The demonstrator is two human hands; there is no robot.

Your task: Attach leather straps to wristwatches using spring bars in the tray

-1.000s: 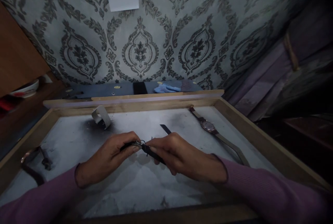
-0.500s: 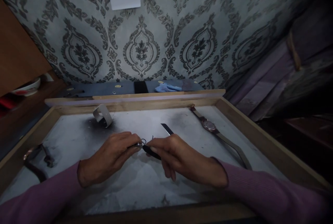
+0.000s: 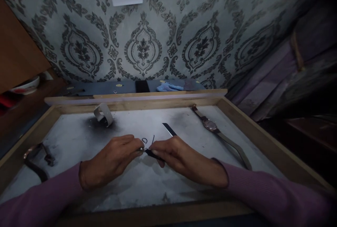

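Note:
My left hand (image 3: 113,158) pinches a small shiny metal piece (image 3: 142,149) at its fingertips. Against that piece rests one end of a dark strap-like item (image 3: 152,154), which my right hand (image 3: 186,160) grips between thumb and fingers. Both hands meet over the white surface of a wooden-framed tray (image 3: 139,188). Just beyond the fingertips lie a small dark ring-shaped bit (image 3: 144,141) and a thin dark pin-like piece (image 3: 153,139). A dark flat blade-like piece (image 3: 169,129) sits behind my right hand, partly hidden by it.
In the tray are a pale looped band (image 3: 103,114) at the back left, a brown curved strap (image 3: 35,163) at the left, and a watch (image 3: 210,125) with a long strap at the right. Behind the tray lie a blue cloth (image 3: 170,86) and a black flat object (image 3: 142,86).
The view has shifted slightly. The fingers of my right hand have curled in more under the dark item, and the ring-shaped bit now shows apart from my fingertips.

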